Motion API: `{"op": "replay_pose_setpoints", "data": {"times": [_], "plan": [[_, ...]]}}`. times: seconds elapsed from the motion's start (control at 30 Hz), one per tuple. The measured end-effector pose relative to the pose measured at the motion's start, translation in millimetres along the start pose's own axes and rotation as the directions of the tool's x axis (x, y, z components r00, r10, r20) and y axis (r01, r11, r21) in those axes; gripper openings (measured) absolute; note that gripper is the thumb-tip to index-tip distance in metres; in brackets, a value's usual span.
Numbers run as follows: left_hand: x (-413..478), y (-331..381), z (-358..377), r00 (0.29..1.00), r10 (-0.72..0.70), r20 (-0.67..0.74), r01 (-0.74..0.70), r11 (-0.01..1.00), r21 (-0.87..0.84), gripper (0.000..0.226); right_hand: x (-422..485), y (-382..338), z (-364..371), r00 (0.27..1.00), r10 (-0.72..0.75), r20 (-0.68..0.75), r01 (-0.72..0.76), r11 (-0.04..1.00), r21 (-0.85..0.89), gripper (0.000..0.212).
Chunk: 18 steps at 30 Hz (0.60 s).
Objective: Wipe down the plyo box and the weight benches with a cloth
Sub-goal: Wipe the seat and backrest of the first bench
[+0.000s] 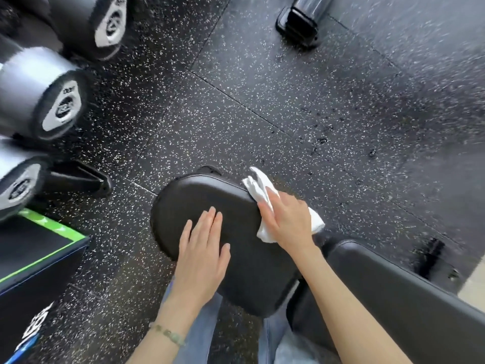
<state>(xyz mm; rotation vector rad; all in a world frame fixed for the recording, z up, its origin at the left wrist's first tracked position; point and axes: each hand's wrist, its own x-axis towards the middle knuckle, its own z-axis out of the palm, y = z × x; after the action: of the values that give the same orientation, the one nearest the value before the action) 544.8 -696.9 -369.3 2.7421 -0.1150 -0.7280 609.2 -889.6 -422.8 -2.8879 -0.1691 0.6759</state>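
Observation:
A black padded bench seat [199,200] fills the lower middle of the head view. Its long back pad [409,290] runs off to the lower right. My left hand [203,248] lies flat on the seat with straight fingers. My right hand [284,224] presses a white cloth [258,190] against the seat's right edge; the cloth sticks out beyond the fingers and below the palm. A black plyo box [39,253] with a green top edge stands at the lower left.
Several large dumbbell ends [63,106] jut in from a rack at the left, with a rack foot [78,179] on the floor below them. Another machine foot [299,24] stands at the top. Black speckled rubber flooring [262,101] lies all around.

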Motion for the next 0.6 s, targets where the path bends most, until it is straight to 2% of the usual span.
{"op": "replay_pose_setpoints", "data": {"times": [0.07,0.1,0.17,0.3,0.5,0.6], "plan": [[-1.9,10.0,5.5,1.0,0.023,0.008,-0.023,1.0,0.022,0.057,-14.1,14.0,6.1,0.966,0.037,-0.255,-0.007,0.993,0.118,0.04],[-3.6,14.5,8.2,0.999,0.034,0.014,-0.035,0.999,0.028,0.058,-22.9,18.1,8.7,0.936,0.066,-0.346,-0.026,0.993,0.119,0.037],[-7.9,21.9,13.8,0.998,0.058,0.028,-0.06,0.997,0.048,0.058,-40.3,23.4,19.1,0.909,0.128,-0.396,-0.097,0.99,0.098,0.04],[-16.2,34.1,24.3,0.99,0.131,0.05,-0.134,0.988,0.073,0.058,-77.1,15.7,41.7,0.885,0.368,-0.286,-0.278,0.91,0.308,0.049],[-24.3,46.2,26.7,0.947,0.305,0.104,-0.318,0.935,0.157,0.057,-138.5,-19.2,67.0,0.865,0.459,-0.203,-0.266,0.763,0.59,0.06],[-25.5,48.2,24.3,0.924,0.363,0.12,-0.38,0.903,0.201,0.057,-168.6,-18.1,63.6,0.857,0.478,-0.194,-0.244,0.707,0.664,0.049]]}}
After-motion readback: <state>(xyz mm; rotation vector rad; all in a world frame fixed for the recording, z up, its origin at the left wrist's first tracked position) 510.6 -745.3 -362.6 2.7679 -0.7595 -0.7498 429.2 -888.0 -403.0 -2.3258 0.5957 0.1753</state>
